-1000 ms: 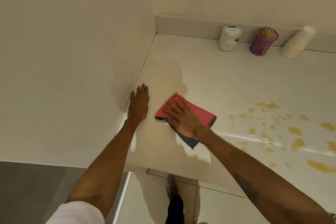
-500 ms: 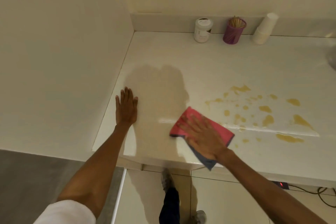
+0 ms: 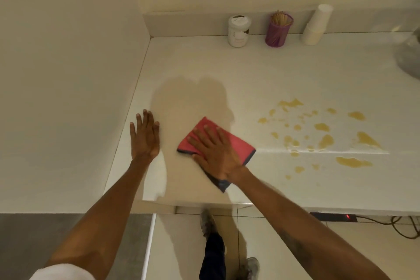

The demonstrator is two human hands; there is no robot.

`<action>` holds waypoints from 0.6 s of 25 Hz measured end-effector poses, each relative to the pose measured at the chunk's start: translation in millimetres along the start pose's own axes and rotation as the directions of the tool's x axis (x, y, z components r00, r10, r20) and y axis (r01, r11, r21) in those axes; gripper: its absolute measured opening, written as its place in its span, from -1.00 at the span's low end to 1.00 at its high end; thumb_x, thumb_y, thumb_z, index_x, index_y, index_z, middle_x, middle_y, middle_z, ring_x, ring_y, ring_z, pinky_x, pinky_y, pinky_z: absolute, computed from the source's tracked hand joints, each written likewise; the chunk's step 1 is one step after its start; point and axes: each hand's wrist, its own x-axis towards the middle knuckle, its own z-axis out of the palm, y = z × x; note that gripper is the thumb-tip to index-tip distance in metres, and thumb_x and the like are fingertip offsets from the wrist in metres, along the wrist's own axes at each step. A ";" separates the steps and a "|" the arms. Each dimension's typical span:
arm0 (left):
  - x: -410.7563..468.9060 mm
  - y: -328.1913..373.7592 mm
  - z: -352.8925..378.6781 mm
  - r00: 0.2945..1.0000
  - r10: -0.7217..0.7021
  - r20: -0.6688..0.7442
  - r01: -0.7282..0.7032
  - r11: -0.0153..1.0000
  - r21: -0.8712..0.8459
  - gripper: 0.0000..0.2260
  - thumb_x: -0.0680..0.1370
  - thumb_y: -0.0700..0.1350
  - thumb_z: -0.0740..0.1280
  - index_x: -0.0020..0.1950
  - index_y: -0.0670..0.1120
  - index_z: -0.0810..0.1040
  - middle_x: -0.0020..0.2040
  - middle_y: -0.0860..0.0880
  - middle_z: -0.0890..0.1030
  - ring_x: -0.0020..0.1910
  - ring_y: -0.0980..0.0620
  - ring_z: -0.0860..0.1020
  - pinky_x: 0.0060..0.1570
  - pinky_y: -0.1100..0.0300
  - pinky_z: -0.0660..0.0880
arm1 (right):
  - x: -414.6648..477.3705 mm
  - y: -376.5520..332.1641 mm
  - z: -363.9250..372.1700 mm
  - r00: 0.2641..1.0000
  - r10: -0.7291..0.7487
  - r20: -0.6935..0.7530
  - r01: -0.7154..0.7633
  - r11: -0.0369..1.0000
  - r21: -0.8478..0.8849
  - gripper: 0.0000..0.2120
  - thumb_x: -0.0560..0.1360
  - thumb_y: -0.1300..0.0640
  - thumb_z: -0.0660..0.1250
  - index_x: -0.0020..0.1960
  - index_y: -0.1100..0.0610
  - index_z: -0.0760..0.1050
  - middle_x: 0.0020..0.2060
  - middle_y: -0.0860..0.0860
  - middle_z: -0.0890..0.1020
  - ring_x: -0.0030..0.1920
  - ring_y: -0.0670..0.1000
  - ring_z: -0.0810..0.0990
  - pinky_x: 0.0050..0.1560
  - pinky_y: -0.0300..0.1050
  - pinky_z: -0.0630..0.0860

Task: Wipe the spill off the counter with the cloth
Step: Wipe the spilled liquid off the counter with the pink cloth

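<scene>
Counter [image 3: 261, 70] surface, white and glossy, fills the centre and right of the frame, bounded by a wall [image 3: 68, 63] at left and a low backsplash [image 3: 188, 24] along the top. Spill [image 3: 322, 134], a scatter of yellowish puddles and droplets, occupies the right-centre of the frame, well apart from my hands. My right hand [image 3: 216, 154] lies flat at mid-frame, fingers spread, palm pressing down on the cloth [image 3: 241, 145]; the fingers do not curl around it. The cloth is red with a dark grey edge, folded, lying flat on the counter to the left of the spill, with one corner showing below my wrist near the counter's front edge. My left hand [image 3: 144, 136] rests flat and empty at left of centre, fingers extended, palm on the counter close to the wall. Along the backsplash at upper right stand three items in a row: a stack of white cups [image 3: 316, 26] leaning against the wall, a white jar [image 3: 238, 32], and a purple holder [image 3: 278, 29] filled with wooden sticks. My shoes [image 3: 208, 223] show on the floor tiles at the bottom of the frame.
</scene>
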 end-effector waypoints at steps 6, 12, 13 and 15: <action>-7.4 -3.3 -0.3 0.998 0.051 0.036 -0.051 0.999 0.015 -0.48 0.71 0.03 -0.15 0.62 -0.21 0.02 0.65 -0.15 0.02 0.63 -0.13 -0.07 0.58 -0.13 -0.19 | -121.1 65.9 -3.8 0.983 0.184 -0.003 -0.183 0.982 0.036 -0.45 0.67 -0.23 -0.23 0.61 -0.12 -0.20 0.63 -0.02 -0.13 0.61 0.05 -0.28 0.58 0.16 -0.22; -8.4 20.8 1.2 0.995 0.060 0.074 -0.058 0.998 -0.029 -0.45 0.70 0.06 -0.15 0.62 -0.21 -0.02 0.65 -0.15 -0.03 0.63 -0.15 -0.12 0.55 -0.14 -0.23 | -140.4 170.5 -19.3 0.886 0.464 -0.004 -0.463 0.885 0.042 -0.36 0.60 -0.28 -0.41 0.62 -0.06 -0.16 0.63 0.03 -0.08 0.62 0.15 -0.17 0.58 0.17 -0.16; -9.5 28.8 4.3 0.993 0.087 0.079 -0.084 0.996 -0.043 -0.44 0.70 0.07 -0.16 0.62 -0.21 -0.03 0.65 -0.15 -0.04 0.63 -0.14 -0.12 0.56 -0.12 -0.24 | -118.2 178.4 -22.8 0.878 0.479 -0.013 -0.477 0.876 0.066 -0.32 0.58 -0.29 -0.45 0.62 -0.06 -0.13 0.63 0.03 -0.07 0.62 0.16 -0.16 0.59 0.18 -0.16; -10.0 42.1 10.5 0.990 0.112 0.083 -0.109 0.993 -0.033 -0.40 0.67 0.10 -0.20 0.62 -0.21 -0.05 0.65 -0.14 -0.06 0.63 -0.12 -0.12 0.57 -0.10 -0.23 | -67.1 177.5 -29.1 0.882 0.470 -0.030 -0.465 0.879 0.104 -0.30 0.57 -0.29 -0.43 0.63 -0.07 -0.07 0.63 0.03 -0.02 0.62 0.16 -0.15 0.59 0.19 -0.18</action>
